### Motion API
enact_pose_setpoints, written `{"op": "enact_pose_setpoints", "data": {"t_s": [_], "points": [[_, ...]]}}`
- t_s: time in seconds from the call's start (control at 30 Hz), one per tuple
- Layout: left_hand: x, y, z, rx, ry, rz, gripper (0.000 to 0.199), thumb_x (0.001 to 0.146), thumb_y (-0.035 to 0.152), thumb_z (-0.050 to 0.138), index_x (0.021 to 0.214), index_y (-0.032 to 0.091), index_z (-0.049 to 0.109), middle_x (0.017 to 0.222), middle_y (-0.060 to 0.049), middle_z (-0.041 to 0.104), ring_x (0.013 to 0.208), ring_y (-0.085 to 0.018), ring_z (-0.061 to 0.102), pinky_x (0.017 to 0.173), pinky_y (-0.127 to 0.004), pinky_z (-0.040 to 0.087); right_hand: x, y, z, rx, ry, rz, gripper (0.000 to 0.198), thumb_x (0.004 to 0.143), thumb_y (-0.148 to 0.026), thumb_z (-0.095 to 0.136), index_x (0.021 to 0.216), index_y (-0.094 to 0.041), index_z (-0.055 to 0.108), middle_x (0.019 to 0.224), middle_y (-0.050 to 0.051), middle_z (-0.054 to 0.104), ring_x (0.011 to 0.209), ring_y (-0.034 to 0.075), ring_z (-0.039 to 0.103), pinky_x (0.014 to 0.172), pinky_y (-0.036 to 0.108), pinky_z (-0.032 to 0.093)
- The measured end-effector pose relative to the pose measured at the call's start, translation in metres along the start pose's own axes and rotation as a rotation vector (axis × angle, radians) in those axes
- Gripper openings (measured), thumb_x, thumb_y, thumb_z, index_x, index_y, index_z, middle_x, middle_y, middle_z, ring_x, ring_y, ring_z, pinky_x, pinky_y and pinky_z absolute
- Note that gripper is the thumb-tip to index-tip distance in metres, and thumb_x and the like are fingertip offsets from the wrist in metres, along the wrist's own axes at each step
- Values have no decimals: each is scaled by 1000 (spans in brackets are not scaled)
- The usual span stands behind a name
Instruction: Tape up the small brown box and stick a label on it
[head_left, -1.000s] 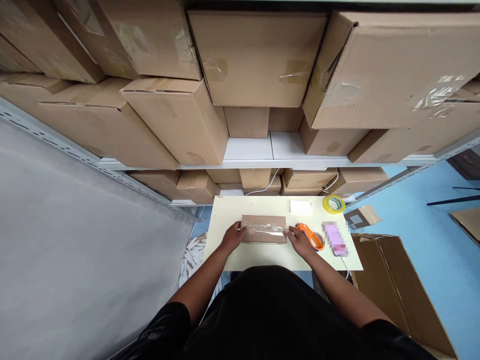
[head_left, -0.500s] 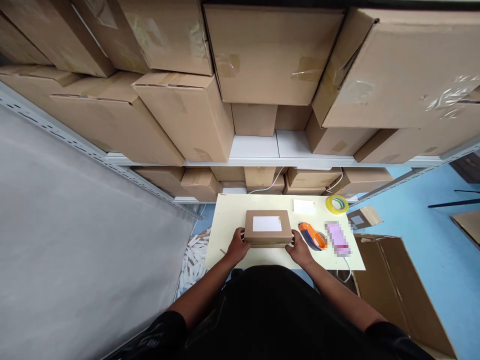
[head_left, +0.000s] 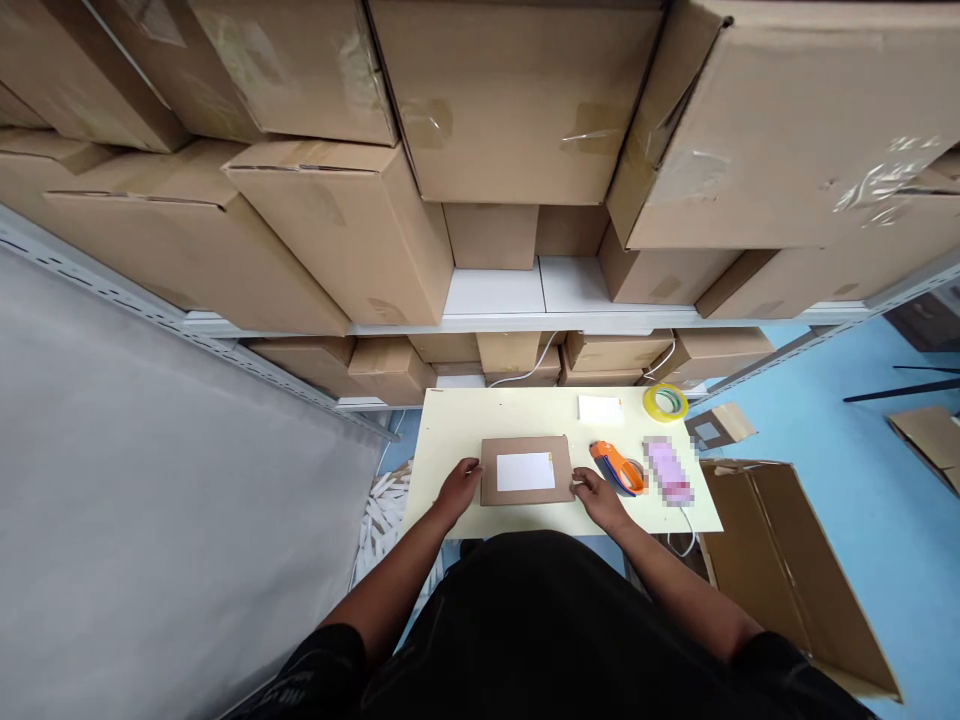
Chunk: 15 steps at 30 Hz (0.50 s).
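We find a smooth, pale rectangular bench (head_left: pixel 510 410) carrying a flat box (head_left: pixel 527 497) of matt brown cardboard with straight edges. From the box, an orange-and-blue tape dispenser (head_left: pixel 611 462), curved in outline, sits at 3 o'clock; a flat white rectangular label (head_left: pixel 525 471) lies on the box top; a glossy yellow tape ring (head_left: pixel 665 418) sits at 2 o'clock. The box lies at 3 o'clock from the left hand (head_left: pixel 456 492) and 9 o'clock from the right hand (head_left: pixel 598 497). Both have fingers partly curled at its short edges; we cannot tell whether either grips.
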<state>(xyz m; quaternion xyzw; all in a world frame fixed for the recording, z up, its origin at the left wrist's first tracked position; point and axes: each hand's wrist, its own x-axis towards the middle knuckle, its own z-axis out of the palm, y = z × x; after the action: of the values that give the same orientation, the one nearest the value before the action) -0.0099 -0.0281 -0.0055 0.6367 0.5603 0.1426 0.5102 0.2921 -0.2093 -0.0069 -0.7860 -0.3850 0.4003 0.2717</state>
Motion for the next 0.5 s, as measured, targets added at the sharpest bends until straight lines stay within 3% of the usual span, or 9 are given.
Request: {"op": "enact_pose_setpoints", "data": {"t_s": [0.1, 0.17, 0.23, 0.37, 0.5], "points": [[7, 11, -3, 8, 57, 45, 33, 92, 48, 59, 110, 23, 70, 119, -11, 79, 112, -28, 74, 101, -45, 57, -3, 4, -12, -203, 173, -3, 35, 98, -42, 49, 119, -21, 68, 118, 12, 75, 110, 28, 70, 99, 40, 53], [8, 20, -7, 6, 106, 89, 31, 91, 46, 59, 109, 22, 70, 118, -11, 78, 114, -27, 73, 105, -45, 56, -6, 16, -23, -419, 320, 8, 36, 99, -43, 50, 119, -18, 68, 121, 17, 72, 118, 33, 64, 103, 44, 49], [4, 30, -13, -2, 142, 131, 31, 91, 44, 59, 109, 22, 70, 118, -10, 77, 113, -27, 73, 105, -44, 56, -9, 33, -31, -605, 384, 56, 37, 98, -42, 53, 121, -16, 68, 128, 20, 69, 126, 37, 59, 105, 47, 44], [-11, 54, -20, 23, 158, 189, 28, 92, 41, 58, 109, 22, 70, 115, -8, 77, 109, -25, 73, 99, -41, 58, -5, 61, -39, -748, 289, 125, 34, 99, -38, 55, 118, -14, 71, 121, 22, 71, 125, 40, 57, 109, 52, 38], [-26, 89, -14, 109, 109, 281, 23, 95, 36, 54, 103, 24, 72, 108, -6, 76, 102, -23, 71, 95, -38, 58, -3, 56, -43, -585, 246, 55, 33, 99, -35, 53, 115, -14, 72, 115, 21, 73, 123, 38, 58, 109, 49, 42]]}}
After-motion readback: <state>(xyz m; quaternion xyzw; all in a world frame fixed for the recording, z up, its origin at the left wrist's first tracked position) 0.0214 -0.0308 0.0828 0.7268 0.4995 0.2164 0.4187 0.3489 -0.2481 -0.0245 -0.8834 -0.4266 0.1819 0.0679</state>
